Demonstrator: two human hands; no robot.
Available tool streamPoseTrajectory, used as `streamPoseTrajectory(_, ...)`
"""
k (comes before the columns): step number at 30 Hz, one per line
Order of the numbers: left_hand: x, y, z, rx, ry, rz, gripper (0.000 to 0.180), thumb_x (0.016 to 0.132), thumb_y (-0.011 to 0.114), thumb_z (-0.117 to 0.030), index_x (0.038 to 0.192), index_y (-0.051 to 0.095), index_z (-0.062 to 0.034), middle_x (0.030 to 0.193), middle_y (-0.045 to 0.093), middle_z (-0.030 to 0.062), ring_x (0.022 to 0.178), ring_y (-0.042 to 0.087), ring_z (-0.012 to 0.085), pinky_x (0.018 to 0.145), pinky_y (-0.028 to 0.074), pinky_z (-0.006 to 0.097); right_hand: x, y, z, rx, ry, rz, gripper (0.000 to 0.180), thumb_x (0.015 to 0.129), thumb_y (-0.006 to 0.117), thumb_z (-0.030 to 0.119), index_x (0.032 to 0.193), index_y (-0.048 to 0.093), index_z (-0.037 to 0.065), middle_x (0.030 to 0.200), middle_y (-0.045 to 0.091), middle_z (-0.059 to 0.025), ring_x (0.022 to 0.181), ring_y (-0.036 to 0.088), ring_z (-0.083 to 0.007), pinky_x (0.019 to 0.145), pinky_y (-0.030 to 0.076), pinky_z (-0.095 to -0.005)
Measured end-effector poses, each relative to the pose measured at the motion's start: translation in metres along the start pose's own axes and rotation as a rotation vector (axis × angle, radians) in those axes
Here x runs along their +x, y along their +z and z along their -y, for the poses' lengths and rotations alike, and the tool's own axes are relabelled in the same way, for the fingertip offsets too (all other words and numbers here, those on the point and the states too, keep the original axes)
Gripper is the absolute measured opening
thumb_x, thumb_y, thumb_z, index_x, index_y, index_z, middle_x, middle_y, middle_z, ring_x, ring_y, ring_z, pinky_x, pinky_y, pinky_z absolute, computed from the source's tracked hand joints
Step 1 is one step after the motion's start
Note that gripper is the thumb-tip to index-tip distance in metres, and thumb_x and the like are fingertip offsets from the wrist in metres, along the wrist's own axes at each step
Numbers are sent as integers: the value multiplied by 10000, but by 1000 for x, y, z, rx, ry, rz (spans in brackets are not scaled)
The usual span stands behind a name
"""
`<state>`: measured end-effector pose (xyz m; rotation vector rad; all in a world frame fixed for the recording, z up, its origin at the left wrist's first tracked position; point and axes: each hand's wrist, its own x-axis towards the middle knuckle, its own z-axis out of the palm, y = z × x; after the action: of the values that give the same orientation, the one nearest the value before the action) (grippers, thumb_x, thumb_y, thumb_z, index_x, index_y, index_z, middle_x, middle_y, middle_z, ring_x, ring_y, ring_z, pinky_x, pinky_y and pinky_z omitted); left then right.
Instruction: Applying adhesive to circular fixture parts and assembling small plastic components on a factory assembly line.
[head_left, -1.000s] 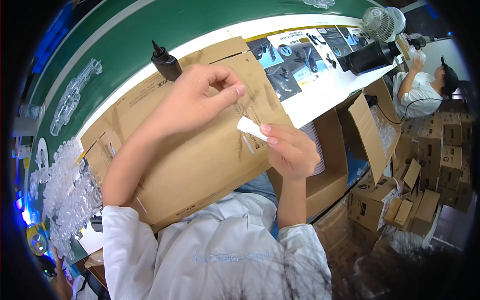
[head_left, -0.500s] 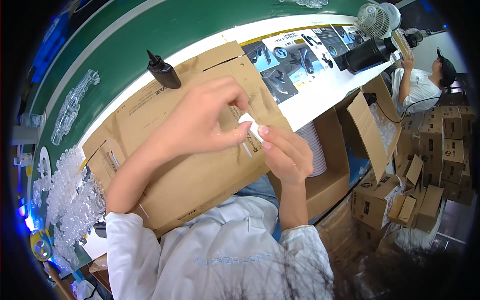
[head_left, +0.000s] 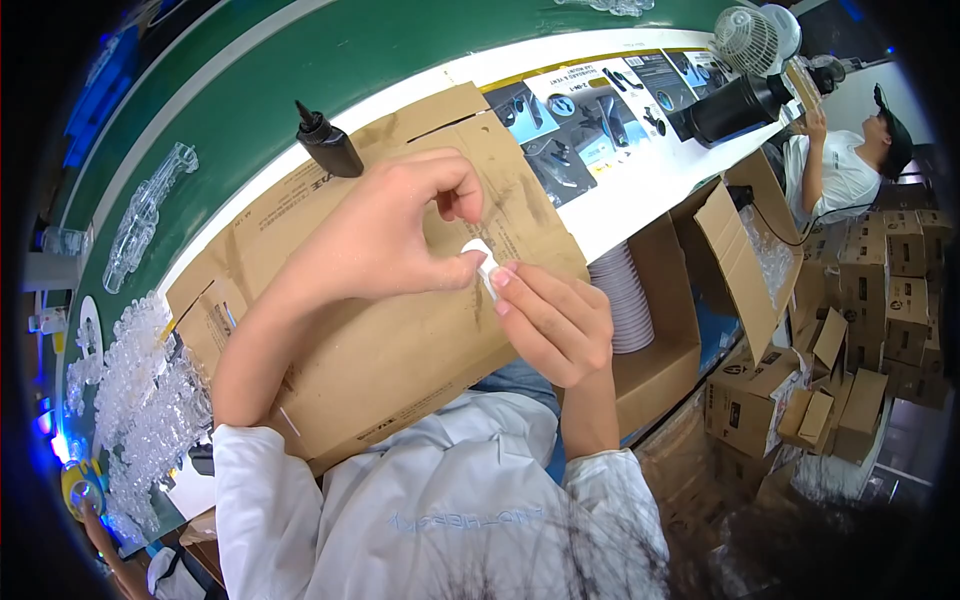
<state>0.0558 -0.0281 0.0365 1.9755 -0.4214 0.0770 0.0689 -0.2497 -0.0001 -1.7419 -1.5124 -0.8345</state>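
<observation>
Hands meet over the flattened cardboard sheet [head_left: 400,360] that covers the bench in front of the person. Just above the middle of that sheet, the left hand [head_left: 385,235] and the right hand [head_left: 555,320] both pinch 1 small white plastic piece [head_left: 482,262]. Left thumb and forefinger are closed on its upper end, right fingertips [head_left: 503,277] are clamped on its lower end, and the piece sits between them, lifted clear of the cardboard.

At the sheet's far edge a black squeeze bottle [head_left: 328,146] with a pointed nozzle stands upright. Beyond the sheet runs a green conveyor belt [head_left: 300,50], with a clear plastic moulding [head_left: 145,215] lying on it. Off the sheet's left edge is a heap of clear plastic parts [head_left: 135,400]. To the sheet's right lie printed instruction sheets [head_left: 590,110], then a small desk fan [head_left: 752,40]. Below the sheet's right corner an open carton [head_left: 690,290] holds a stack of white cups [head_left: 625,300]. Another person [head_left: 840,165] in a white shirt sits well apart, past the fan.
</observation>
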Motion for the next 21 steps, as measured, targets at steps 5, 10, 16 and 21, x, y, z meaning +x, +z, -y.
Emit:
streamPoseTrajectory(5, -1, -5, -2, -12, 9, 34, 260, 655, 731, -96, 795, 525, -20, 791, 547, 66, 736, 530, 187, 707, 469, 303, 0, -4, 1, 33, 37, 5, 226, 719, 726, -67, 903, 603, -18, 919, 707, -173, 806, 713, -304, 605, 582, -344)
streamPoseTrajectory(10, 4, -3, 8, 54, 9, -1, 205, 689, 703, -61, 814, 551, -6, 797, 573, 85, 741, 563, 196, 712, 486, 308, -26, 0, -7, -11, 265, -130, 233, 726, 695, -116, 921, 620, -14, 920, 714, -164, 821, 715, -312, 663, 582, -322)
streamPoseTrajectory(16, -5, 12, 10, 297, 139, -96, 134, 806, 655, -38, 928, 668, 16, 791, 678, 178, 743, 673, 318, 700, 544, 385, -11, 8, -18, -43, 601, -163, 242, 740, 683, -114, 962, 631, -31, 958, 671, -164, 843, 690, -254, 683, 589, -300)
streamPoseTrajectory(21, -14, 16, 34, 447, 175, -181, 100, 846, 610, -102, 848, 647, -9, 679, 634, 198, 654, 639, 391, 633, 525, 468, 0, 34, -30, 109, 735, -147, 193, 773, 661, -100, 956, 632, -48, 987, 645, -154, 913, 665, -210, 717, 585, -271)
